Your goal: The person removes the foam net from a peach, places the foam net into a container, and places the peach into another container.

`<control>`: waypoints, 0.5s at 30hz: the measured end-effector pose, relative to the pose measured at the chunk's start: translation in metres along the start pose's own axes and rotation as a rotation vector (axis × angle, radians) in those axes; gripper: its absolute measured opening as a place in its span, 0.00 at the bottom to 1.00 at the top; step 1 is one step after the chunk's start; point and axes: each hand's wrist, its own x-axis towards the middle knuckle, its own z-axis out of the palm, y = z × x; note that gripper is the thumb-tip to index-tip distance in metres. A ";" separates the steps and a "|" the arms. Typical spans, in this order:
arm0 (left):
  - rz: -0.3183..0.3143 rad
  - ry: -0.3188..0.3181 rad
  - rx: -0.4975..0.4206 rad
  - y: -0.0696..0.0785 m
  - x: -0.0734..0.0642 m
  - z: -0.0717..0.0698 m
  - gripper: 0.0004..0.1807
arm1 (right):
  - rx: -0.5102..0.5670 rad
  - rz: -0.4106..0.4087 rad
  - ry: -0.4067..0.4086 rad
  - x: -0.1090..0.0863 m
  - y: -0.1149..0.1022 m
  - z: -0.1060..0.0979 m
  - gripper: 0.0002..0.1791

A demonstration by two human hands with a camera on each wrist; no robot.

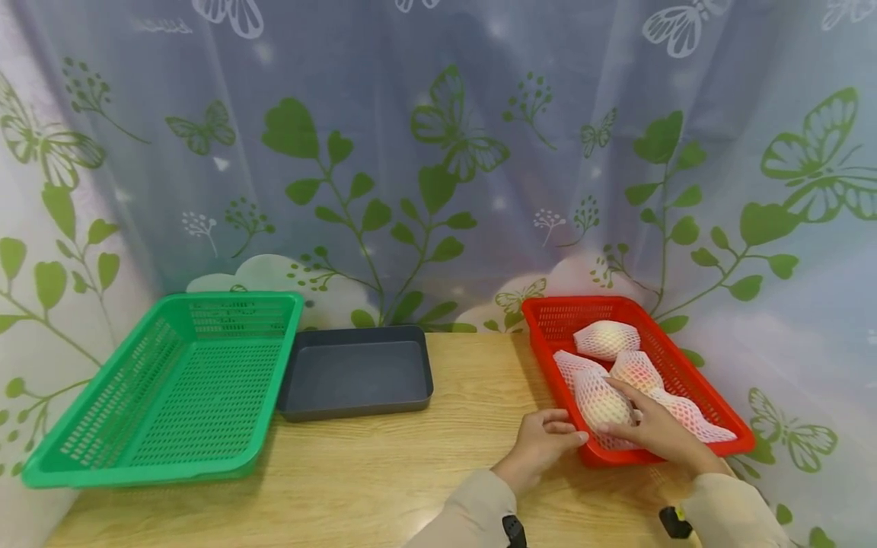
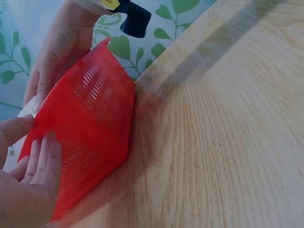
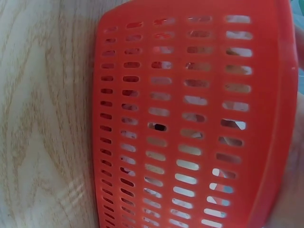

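Observation:
A red basket (image 1: 699, 365) holds several pale yellow and pinkish round things, probably fruit, each in a white foam net. My right hand (image 1: 661, 430) reaches over the near rim, its thumb and fingers around a net-wrapped fruit (image 1: 599, 399) at the basket's front left. At the near left corner is my left hand (image 1: 544, 445), its thumb by the rim and its fingers loosely extended. In the left wrist view, the fingers of the left hand (image 2: 31, 175) lie along the outside of the red wall. The basket wall (image 3: 190, 114) hides most of the right hand in the right wrist view.
On the left of the wooden table (image 1: 356, 472) stands a green slotted basket (image 1: 199, 403) with nothing in it. A dark grey shallow tray (image 1: 356, 373) sits beside it. Behind the table hangs a curtain (image 1: 384, 190) printed with leaves and butterflies.

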 end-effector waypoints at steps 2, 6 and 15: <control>0.010 0.009 -0.029 0.000 0.000 0.003 0.19 | -0.005 -0.025 0.003 0.001 0.000 0.000 0.50; 0.013 0.030 -0.069 -0.001 0.000 0.007 0.19 | -0.023 -0.054 0.011 0.003 0.001 0.002 0.50; -0.037 0.062 -0.109 0.000 0.000 0.012 0.16 | -0.067 -0.090 0.021 0.003 0.000 0.004 0.51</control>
